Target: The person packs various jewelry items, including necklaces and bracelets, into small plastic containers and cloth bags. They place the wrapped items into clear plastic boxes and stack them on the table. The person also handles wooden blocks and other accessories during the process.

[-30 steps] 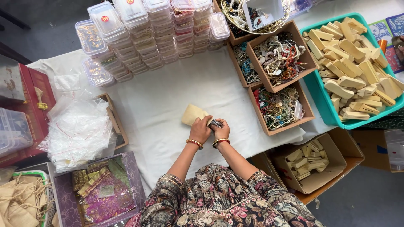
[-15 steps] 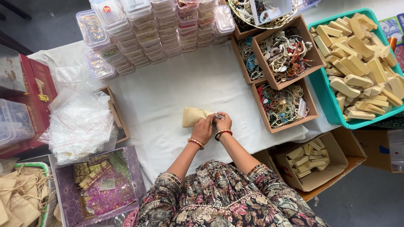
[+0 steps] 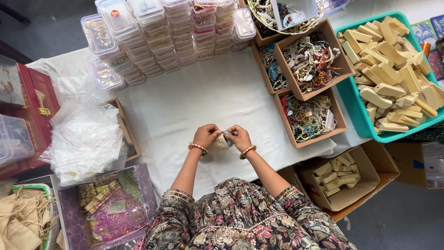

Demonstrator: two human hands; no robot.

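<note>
At the far left lies a heap of clear plastic bags (image 3: 85, 139), and below it a purple box of pink and gold cloth (image 3: 108, 208). On the white cloth of the bench (image 3: 185, 106), the left hand (image 3: 206, 135) and right hand (image 3: 238, 136) meet at the middle, fingers closed together on a small cream pouch (image 3: 221, 141). A small dark item shows between the fingertips at the pouch's mouth, so the filling looks under way, not finished; the pouch is not yet shut or set aside. Both forearms reach forward from the body, wrists bent inward, a bangle on each. To the right stand cardboard boxes of beaded bracelets (image 3: 307, 115), then a teal tray of cream pouches (image 3: 393, 69).
</note>
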